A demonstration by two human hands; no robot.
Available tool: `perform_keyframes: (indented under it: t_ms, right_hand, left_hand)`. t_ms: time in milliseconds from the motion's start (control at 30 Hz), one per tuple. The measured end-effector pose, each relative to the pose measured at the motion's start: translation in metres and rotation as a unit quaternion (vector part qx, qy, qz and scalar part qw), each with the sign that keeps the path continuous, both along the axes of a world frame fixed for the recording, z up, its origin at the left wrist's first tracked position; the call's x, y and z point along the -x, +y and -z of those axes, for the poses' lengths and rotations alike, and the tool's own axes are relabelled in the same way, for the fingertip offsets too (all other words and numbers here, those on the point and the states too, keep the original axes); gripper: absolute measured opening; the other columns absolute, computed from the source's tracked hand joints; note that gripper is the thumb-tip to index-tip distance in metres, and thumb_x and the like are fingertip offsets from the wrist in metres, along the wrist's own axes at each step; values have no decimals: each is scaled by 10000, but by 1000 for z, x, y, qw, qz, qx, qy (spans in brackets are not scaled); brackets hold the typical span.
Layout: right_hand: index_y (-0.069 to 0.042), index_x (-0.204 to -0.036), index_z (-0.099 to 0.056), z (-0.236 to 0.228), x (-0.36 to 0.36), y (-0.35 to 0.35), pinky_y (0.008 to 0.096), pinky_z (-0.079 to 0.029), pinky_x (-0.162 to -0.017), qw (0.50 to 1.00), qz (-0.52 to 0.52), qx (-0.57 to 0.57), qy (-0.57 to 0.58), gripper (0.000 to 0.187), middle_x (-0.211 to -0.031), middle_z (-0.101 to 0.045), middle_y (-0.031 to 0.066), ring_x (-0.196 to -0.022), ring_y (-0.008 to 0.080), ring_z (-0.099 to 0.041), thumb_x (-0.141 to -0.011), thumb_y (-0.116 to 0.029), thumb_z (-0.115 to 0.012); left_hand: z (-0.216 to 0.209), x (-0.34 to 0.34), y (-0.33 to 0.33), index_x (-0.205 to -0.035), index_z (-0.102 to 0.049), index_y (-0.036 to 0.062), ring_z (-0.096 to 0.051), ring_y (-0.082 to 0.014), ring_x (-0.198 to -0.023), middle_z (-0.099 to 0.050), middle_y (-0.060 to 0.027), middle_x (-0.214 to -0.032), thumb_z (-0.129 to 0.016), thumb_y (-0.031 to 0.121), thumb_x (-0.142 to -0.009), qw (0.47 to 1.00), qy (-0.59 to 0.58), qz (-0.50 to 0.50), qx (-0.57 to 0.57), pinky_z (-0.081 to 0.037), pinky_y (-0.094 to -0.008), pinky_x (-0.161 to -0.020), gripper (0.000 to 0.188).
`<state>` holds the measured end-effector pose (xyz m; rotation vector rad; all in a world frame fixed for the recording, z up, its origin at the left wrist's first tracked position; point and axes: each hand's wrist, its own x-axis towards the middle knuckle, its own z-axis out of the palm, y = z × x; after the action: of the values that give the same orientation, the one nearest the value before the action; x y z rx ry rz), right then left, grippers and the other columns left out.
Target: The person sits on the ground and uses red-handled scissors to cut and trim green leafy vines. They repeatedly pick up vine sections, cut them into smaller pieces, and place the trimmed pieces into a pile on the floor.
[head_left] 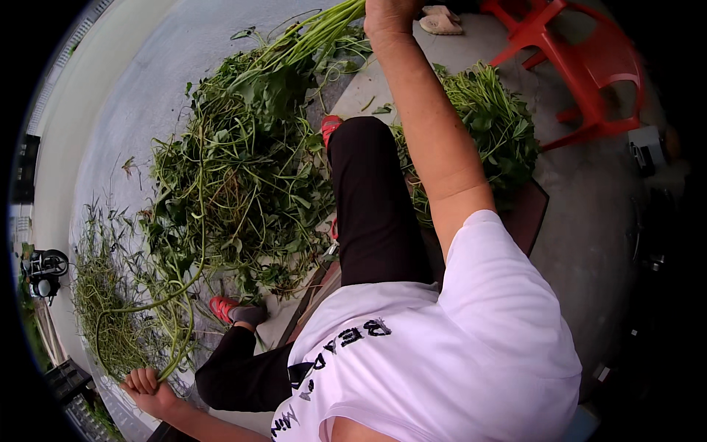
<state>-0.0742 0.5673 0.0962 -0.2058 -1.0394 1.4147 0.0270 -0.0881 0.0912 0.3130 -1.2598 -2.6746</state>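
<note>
My left hand is closed round a long green vine at the lower left. The vine loops away from my fingers and runs up over a large tangled heap of leafy greens. Up at the top edge, my right hand is partly cut off by the frame. It grips a bundle of long green stems, whose leafy ends hang over the heap. Its fingers are mostly hidden.
Beyond my right knee lies a second leafy pile. Thin grassy stalks are spread at the left. A red plastic chair stands at the upper right, near pale slippers. A motorcycle is at the far left.
</note>
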Motion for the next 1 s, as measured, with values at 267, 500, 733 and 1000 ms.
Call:
perform_keyframes:
  t_ms: [267,500,733,1000]
  right_hand:
    - [1,-964,-607,-84,-210,113,407,-489,-705,583,532,-514,-336,201,-877,-652,203,-816,366,-627,-797,-87,-677]
    - [-43,-856,-504,127,-293,98,399,-544,-582,334,286,-426,-791,41,-850,-602,144,-736,310,-652,-838,-73,-525]
    - [-28,-932,-557,379,-342,14,476,-512,-777,323,-126,-151,-926,79,-981,-597,188,-952,387,-590,-854,-35,-545]
    - [-61,-1168,-541,390,-303,9,470,-468,-918,197,-233,-181,-935,551,-1316,-433,170,-1174,357,-486,-703,-205,-799]
  left_hand:
    - [43,41,84,-713,-358,98,-212,-88,-460,-241,19,-559,-396,308,-1010,994,-52,92,-7,-211,-249,-418,366]
    - [52,60,108,-726,-388,94,-230,-83,-458,-264,24,-556,-428,296,-1000,985,-74,153,2,-231,-239,-421,343]
    - [55,56,110,-721,-390,100,-247,-78,-462,-284,29,-559,-447,304,-993,983,-90,158,24,-235,-235,-421,344]
    - [67,39,134,-798,-456,87,-274,-70,-481,-316,35,-578,-446,323,-993,976,-100,193,29,-254,-230,-454,306]
